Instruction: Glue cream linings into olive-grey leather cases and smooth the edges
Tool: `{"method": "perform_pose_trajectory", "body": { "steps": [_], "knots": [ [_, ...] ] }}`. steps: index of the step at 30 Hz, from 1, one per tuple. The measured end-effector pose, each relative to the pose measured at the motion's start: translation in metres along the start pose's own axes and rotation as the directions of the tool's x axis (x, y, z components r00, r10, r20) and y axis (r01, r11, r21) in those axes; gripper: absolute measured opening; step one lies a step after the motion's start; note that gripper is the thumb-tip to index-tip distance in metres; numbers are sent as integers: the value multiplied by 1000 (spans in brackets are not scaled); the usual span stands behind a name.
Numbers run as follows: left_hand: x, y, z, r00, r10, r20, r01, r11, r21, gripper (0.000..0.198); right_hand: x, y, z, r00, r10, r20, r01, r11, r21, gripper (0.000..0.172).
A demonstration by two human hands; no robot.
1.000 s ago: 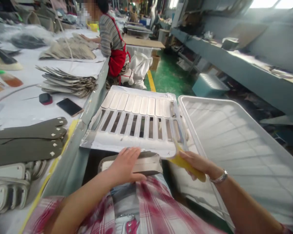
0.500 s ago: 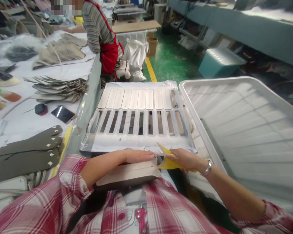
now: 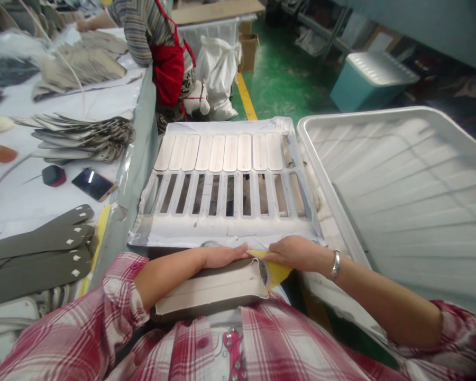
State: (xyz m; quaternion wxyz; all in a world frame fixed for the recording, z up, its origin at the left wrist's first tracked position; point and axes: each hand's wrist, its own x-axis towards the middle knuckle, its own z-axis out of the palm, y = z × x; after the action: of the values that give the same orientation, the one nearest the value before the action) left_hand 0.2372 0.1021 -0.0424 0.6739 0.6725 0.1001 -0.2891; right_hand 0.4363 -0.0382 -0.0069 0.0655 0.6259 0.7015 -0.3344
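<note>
Close to my body lies a beige, box-like piece [image 3: 214,288] with an open right end and a darker lower side. My left hand [image 3: 222,256] rests along its far top edge, fingers stretched out and the tips touching a yellow sheet [image 3: 280,274]. My right hand [image 3: 295,252] grips that thin sheet at the piece's open right end; its fingertips are partly hidden. Just beyond both hands stands a white slotted rack [image 3: 238,230], with a row of cream strips with rounded ends [image 3: 224,152] along its far half and open slots in its near half.
A large white bin [image 3: 404,201] stands to the right. The left table holds a phone [image 3: 93,184], a dark red-black object [image 3: 53,175], stacked grey pieces [image 3: 87,137] and dark strips [image 3: 39,248]. A person in a red apron [image 3: 168,71] leans on the table ahead.
My right hand has drawn in towards my left hand, and the yellow sheet's raised tip now lies down by the left fingertips. The view has tilted slightly downward.
</note>
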Motion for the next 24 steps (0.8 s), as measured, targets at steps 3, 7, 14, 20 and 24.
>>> {"method": "perform_pose_trajectory", "body": {
  "steps": [3,7,14,20,24],
  "knots": [
    [1,-1,2,992,-70,104,101,936,-337,89,13,-10,-3,993,-31,-118,30,1000,-10,45],
    [6,-5,4,994,-61,96,109,753,-649,96,21,-19,2,963,29,-268,-46,997,-57,44],
    [3,-4,3,948,-292,-126,222,891,-397,84,26,-24,6,941,-35,-337,-15,989,-146,45],
    [0,3,0,954,-209,-214,238,964,120,76,26,-27,5,946,-85,-312,26,982,-187,41],
    [2,-2,0,968,-146,-203,182,969,170,70,26,-27,2,960,-98,-261,43,977,-209,42]
  ]
}}
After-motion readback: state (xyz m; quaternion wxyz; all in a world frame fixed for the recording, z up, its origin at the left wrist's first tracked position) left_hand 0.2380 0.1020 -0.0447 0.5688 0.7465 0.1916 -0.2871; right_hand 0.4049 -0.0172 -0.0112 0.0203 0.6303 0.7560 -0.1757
